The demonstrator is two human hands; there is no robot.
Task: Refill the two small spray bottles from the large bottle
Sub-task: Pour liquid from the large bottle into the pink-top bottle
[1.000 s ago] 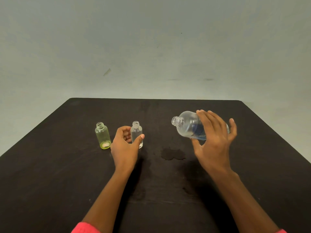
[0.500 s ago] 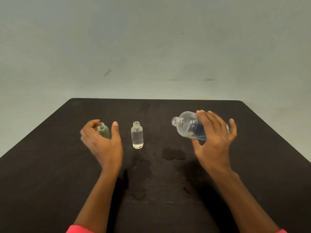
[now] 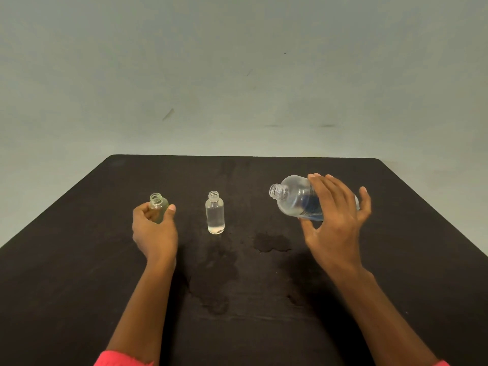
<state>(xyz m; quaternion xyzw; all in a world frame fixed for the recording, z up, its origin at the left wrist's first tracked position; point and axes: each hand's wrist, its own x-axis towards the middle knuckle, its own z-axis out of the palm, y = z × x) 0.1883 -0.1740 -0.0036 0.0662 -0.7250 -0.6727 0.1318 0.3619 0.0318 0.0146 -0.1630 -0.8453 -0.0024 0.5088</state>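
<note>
I log: left hand (image 3: 154,231) closed around green small bottle (image 3: 159,210), uncapped, at 9 o'clock of clear small bottle (image 3: 215,213). Right hand (image 3: 334,217) clasps tilted large bottle (image 3: 295,199), mouth toward 9 o'clock, over table (image 3: 79,260).

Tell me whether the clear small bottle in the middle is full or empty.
Nearly full: the clear small bottle stands upright and uncapped on the table, with clear liquid reaching about its shoulder. Neither hand touches it.
</note>
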